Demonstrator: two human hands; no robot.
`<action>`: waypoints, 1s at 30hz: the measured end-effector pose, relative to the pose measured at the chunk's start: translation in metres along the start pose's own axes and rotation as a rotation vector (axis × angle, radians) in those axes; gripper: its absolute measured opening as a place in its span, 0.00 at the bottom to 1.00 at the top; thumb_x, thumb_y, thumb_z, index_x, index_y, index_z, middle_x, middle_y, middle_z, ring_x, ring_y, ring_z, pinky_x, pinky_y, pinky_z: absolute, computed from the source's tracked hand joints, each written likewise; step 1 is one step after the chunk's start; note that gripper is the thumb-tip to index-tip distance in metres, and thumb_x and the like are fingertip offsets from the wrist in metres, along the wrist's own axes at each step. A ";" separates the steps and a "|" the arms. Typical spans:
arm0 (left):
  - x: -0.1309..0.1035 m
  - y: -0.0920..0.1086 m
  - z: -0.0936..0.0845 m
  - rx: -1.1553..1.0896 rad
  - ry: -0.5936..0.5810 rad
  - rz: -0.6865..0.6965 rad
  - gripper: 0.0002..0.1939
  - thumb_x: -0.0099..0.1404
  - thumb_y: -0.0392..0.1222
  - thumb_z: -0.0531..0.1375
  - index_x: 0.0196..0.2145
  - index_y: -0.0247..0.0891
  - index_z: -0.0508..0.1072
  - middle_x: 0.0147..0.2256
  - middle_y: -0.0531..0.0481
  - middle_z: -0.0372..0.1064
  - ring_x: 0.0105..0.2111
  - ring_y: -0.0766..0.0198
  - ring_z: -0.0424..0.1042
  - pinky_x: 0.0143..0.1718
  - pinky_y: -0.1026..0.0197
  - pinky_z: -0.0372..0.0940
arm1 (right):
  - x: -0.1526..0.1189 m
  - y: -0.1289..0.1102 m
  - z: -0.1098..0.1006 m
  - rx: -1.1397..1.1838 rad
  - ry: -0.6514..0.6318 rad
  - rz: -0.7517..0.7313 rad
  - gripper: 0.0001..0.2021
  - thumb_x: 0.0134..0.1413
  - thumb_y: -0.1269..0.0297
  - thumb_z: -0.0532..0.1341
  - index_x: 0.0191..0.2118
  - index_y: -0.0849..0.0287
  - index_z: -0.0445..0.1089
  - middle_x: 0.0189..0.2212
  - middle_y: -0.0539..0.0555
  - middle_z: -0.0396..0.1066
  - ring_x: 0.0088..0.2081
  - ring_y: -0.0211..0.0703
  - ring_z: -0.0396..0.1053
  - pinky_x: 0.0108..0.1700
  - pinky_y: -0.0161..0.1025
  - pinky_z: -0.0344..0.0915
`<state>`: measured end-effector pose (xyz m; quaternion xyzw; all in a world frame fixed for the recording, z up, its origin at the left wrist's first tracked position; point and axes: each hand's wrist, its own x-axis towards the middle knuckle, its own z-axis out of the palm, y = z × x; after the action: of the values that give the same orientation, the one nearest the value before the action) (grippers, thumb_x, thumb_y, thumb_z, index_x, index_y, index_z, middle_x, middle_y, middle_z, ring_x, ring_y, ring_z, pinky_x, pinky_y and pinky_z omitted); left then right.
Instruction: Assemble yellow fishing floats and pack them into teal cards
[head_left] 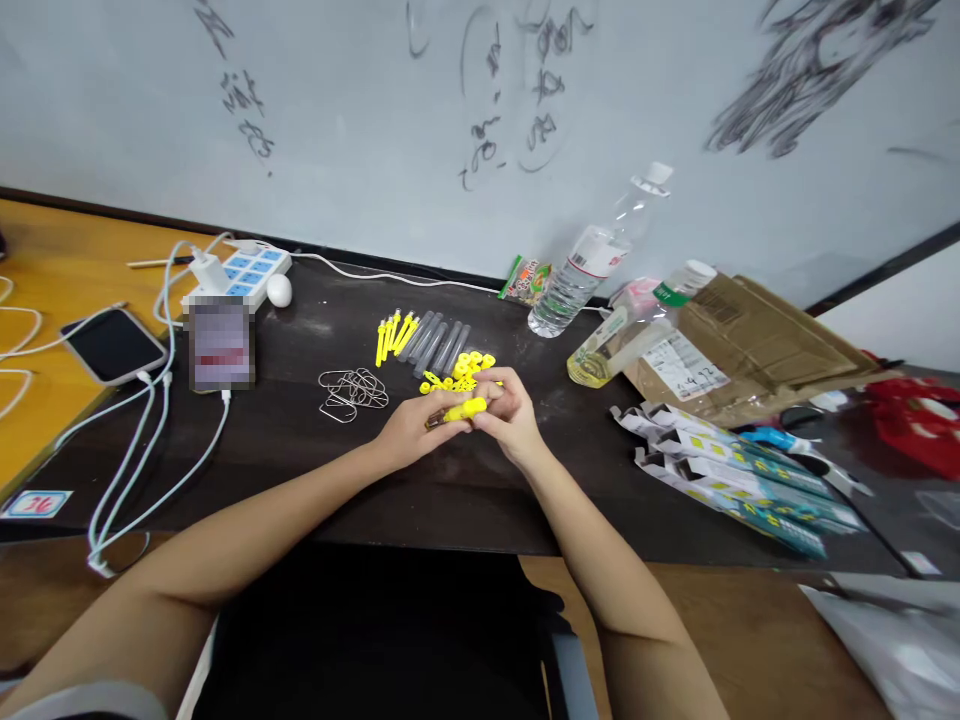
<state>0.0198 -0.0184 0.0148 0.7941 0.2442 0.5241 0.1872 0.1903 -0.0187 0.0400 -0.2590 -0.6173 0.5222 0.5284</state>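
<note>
Near the middle of the dark table, my left hand (411, 432) is closed on a small yellow tool (465, 409) with a dark end. My right hand (514, 415) is closed at the tool's yellow end, its thumb and fingers pinched together; whether it holds a separate small part is too small to tell. Just beyond my hands lie small yellow caps (471, 364), partly hidden by my fingers. Behind them are several clear tubes (433, 340) in a row, with several thin yellow sticks (391, 335) to their left. Bent metal hooks (352, 392) lie in a tangle left of my left hand.
A power strip (255, 270), white cables and two phones, one a dark phone (114, 345), are at the left. A water bottle (581, 275), a bottle of yellow liquid (626, 335), a brown package (750, 350) and flattened boxes (742, 475) stand or lie at the right.
</note>
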 end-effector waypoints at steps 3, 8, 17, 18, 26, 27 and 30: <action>0.001 0.001 -0.001 -0.040 0.033 0.013 0.14 0.64 0.43 0.59 0.46 0.36 0.69 0.39 0.46 0.75 0.35 0.67 0.75 0.33 0.67 0.68 | 0.000 -0.001 -0.008 -0.030 -0.053 0.021 0.14 0.46 0.58 0.67 0.40 0.56 0.70 0.28 0.49 0.70 0.24 0.35 0.69 0.28 0.36 0.68; 0.000 0.001 -0.001 -0.051 0.011 0.021 0.14 0.64 0.43 0.59 0.47 0.36 0.68 0.40 0.47 0.75 0.34 0.67 0.75 0.34 0.67 0.68 | 0.000 -0.002 -0.010 -0.051 -0.003 0.051 0.12 0.42 0.60 0.70 0.33 0.57 0.71 0.26 0.49 0.72 0.22 0.35 0.69 0.26 0.34 0.68; -0.002 0.000 0.002 0.027 -0.009 0.017 0.15 0.65 0.47 0.58 0.46 0.36 0.69 0.41 0.45 0.76 0.37 0.64 0.76 0.37 0.65 0.70 | 0.000 -0.001 0.007 -0.030 0.142 0.005 0.21 0.35 0.60 0.72 0.24 0.57 0.56 0.19 0.43 0.64 0.19 0.30 0.60 0.21 0.29 0.59; -0.002 0.000 0.003 0.029 -0.009 0.014 0.15 0.64 0.47 0.58 0.46 0.36 0.69 0.41 0.45 0.76 0.37 0.64 0.76 0.37 0.64 0.70 | 0.000 0.000 0.008 -0.032 0.155 0.001 0.22 0.35 0.59 0.72 0.23 0.57 0.55 0.19 0.43 0.63 0.19 0.30 0.59 0.21 0.29 0.58; -0.001 0.000 0.003 0.028 -0.015 0.004 0.15 0.64 0.46 0.58 0.46 0.36 0.69 0.40 0.45 0.76 0.36 0.65 0.76 0.35 0.65 0.69 | -0.001 0.001 0.012 -0.036 0.196 -0.030 0.22 0.37 0.60 0.71 0.24 0.57 0.54 0.19 0.42 0.61 0.20 0.29 0.58 0.23 0.30 0.57; -0.001 0.000 0.003 0.024 -0.014 -0.001 0.15 0.64 0.46 0.59 0.46 0.36 0.69 0.40 0.45 0.75 0.36 0.65 0.76 0.35 0.65 0.69 | -0.001 0.001 0.012 -0.044 0.199 -0.036 0.21 0.37 0.59 0.71 0.25 0.57 0.55 0.20 0.42 0.62 0.20 0.30 0.59 0.23 0.30 0.58; 0.000 0.001 0.001 -0.005 -0.010 -0.017 0.15 0.64 0.45 0.59 0.46 0.36 0.70 0.39 0.46 0.75 0.35 0.65 0.76 0.35 0.65 0.69 | -0.002 0.001 0.006 -0.066 0.142 -0.035 0.18 0.39 0.58 0.71 0.31 0.55 0.62 0.20 0.43 0.63 0.20 0.31 0.62 0.23 0.30 0.60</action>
<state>0.0213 -0.0192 0.0144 0.7941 0.2487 0.5193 0.1945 0.1855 -0.0222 0.0392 -0.3019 -0.5996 0.4726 0.5710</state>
